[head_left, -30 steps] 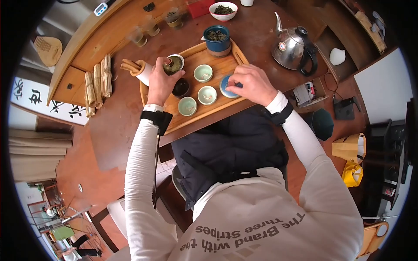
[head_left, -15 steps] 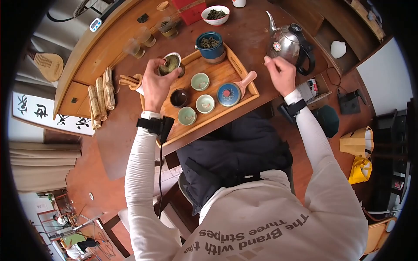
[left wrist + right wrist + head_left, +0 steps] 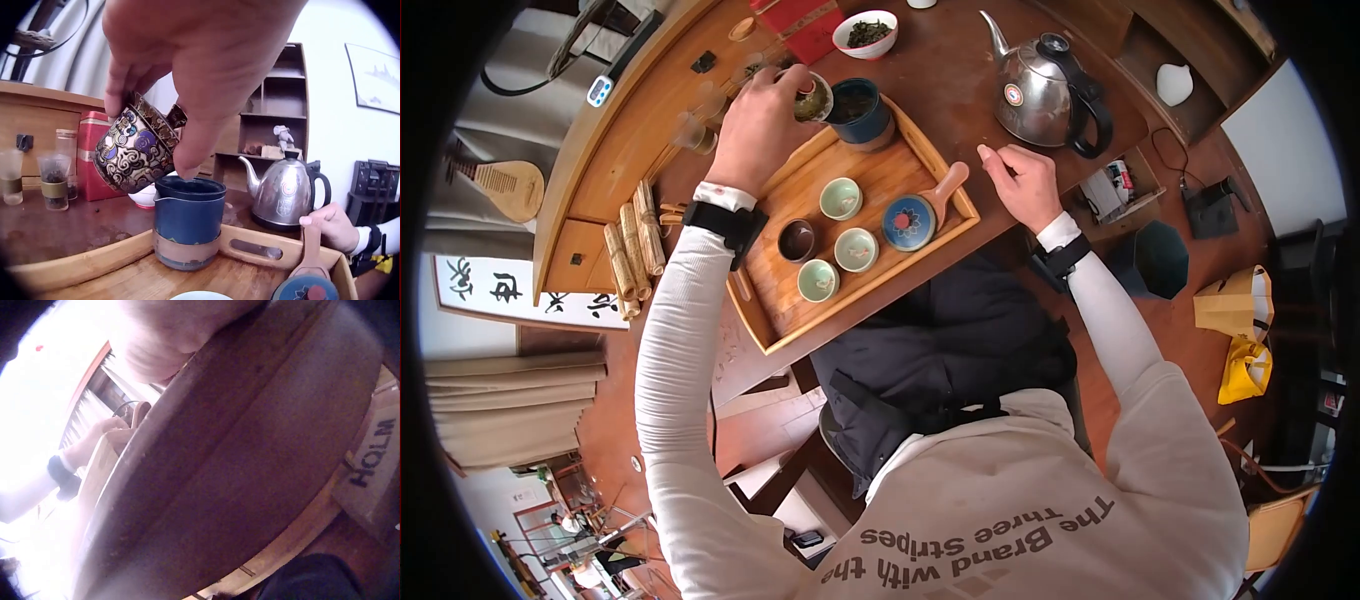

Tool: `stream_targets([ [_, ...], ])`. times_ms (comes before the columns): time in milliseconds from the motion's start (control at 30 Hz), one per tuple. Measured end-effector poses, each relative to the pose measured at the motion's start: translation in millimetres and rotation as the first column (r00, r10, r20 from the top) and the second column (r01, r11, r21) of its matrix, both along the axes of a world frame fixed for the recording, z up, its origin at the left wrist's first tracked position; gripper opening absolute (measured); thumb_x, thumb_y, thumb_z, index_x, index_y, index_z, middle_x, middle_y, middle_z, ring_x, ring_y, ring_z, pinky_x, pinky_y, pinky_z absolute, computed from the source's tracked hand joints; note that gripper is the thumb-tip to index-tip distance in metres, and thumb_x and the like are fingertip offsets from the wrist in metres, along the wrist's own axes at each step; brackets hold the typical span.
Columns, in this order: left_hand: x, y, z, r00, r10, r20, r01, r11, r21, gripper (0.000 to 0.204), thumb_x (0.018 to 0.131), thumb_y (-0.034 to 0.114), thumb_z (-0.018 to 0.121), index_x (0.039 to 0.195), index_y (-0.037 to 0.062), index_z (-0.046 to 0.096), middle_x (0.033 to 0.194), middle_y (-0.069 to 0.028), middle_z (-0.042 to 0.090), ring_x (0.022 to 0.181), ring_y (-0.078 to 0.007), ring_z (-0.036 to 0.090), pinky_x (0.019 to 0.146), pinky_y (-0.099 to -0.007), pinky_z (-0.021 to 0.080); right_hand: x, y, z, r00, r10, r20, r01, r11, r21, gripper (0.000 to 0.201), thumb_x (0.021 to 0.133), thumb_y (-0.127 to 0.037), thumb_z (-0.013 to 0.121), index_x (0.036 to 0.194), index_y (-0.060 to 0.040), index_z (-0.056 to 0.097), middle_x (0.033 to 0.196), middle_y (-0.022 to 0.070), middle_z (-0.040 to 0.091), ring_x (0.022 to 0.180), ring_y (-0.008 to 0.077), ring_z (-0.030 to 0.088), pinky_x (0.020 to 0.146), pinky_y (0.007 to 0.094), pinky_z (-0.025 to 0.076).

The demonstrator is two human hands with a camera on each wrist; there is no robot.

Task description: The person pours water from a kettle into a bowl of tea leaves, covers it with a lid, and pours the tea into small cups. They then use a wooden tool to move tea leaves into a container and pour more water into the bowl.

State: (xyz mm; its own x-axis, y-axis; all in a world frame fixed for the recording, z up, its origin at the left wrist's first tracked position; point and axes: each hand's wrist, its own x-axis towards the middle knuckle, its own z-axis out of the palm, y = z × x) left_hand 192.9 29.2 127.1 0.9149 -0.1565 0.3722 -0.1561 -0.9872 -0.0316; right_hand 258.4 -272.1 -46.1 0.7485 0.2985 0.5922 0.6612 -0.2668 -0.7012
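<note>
My left hand [image 3: 755, 135] grips a small ornate cup [image 3: 137, 147] with a swirling dark, white and purple pattern. The cup tilts beside and above the rim of a blue pot [image 3: 190, 215] with a brown band, at the tray's far corner; dark contents show inside the pot. Greenish stuff shows in the cup's mouth from the head view. My right hand [image 3: 1025, 185], fingers loosely curled and holding nothing, is over the table's right edge. Close to its fingertips is the brown handle [image 3: 950, 188] beside a round blue lid [image 3: 908, 222] with a reddish knob.
On the wooden tray [image 3: 765, 345] stand pale green cups [image 3: 840, 199] and one dark cup [image 3: 798, 240]. A steel kettle [image 3: 1035, 100] is at the right; a bowl of leaves [image 3: 866, 35] and a red box [image 3: 800, 25] stand behind. Bamboo rolls [image 3: 635, 240] lie at the left.
My left hand has carried the ornate cup up and right to the blue pot and tilted it. My right hand has let go of the blue lid and drawn back right.
</note>
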Motion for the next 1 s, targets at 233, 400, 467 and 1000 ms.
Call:
stream_targets([
  [233, 27, -19, -6, 0.988, -0.152, 0.014, 0.135, 0.910, 0.392, 0.035, 0.080, 0.010, 0.074, 0.112, 0.0127, 0.061, 0.108, -0.0201, 0.062, 0.100, -0.0352, 0.066, 0.082, -0.0424, 0.057, 2, -1, -4, 0.999, -0.033, 0.022, 0.033, 0.999, -0.018, 0.035, 0.097, -0.021, 0.069, 0.070, 0.0006, 0.059, 0.064, 0.0152, 0.055, 0.058, 0.0362, 0.054, 0.054, 0.0430, 0.041],
  [400, 40, -25, -9, 0.964, -0.261, -0.048, 0.230, 0.733, 0.640, 0.024, 0.088, 0.008, 0.061, 0.112, 0.0113, 0.061, 0.107, -0.0190, 0.063, 0.098, -0.0303, 0.067, 0.082, -0.0398, 0.057, 2, 0, -5, 0.999, -0.023, 0.043, 0.022, 0.999, 0.028, 0.035, 0.097, -0.022, 0.068, 0.070, -0.0001, 0.062, 0.067, 0.0156, 0.060, 0.061, 0.0367, 0.060, 0.056, 0.0429, 0.045],
  [467, 40, -28, -9, 0.963, -0.260, -0.072, 0.242, 0.716, 0.654, 0.024, 0.087, 0.008, 0.062, 0.111, 0.0109, 0.061, 0.108, -0.0188, 0.064, 0.100, -0.0307, 0.067, 0.083, -0.0390, 0.057, 2, -2, -5, 0.999, -0.031, 0.020, 0.031, 1.000, 0.004, 0.035, 0.097, -0.024, 0.068, 0.071, -0.0004, 0.064, 0.068, 0.0160, 0.061, 0.063, 0.0373, 0.061, 0.057, 0.0428, 0.047],
  [1000, 37, -55, 2, 0.949, -0.260, -0.177, 0.308, 0.655, 0.690, 0.012, 0.085, 0.012, 0.061, 0.094, 0.0068, 0.068, 0.096, -0.0159, 0.065, 0.092, -0.0294, 0.066, 0.082, -0.0394, 0.054, 8, 0, -15, 0.991, -0.066, 0.113, 0.070, 0.997, -0.033, 0.035, 0.095, -0.029, 0.068, 0.072, -0.0032, 0.067, 0.069, 0.0157, 0.062, 0.066, 0.0381, 0.062, 0.058, 0.0432, 0.049],
])
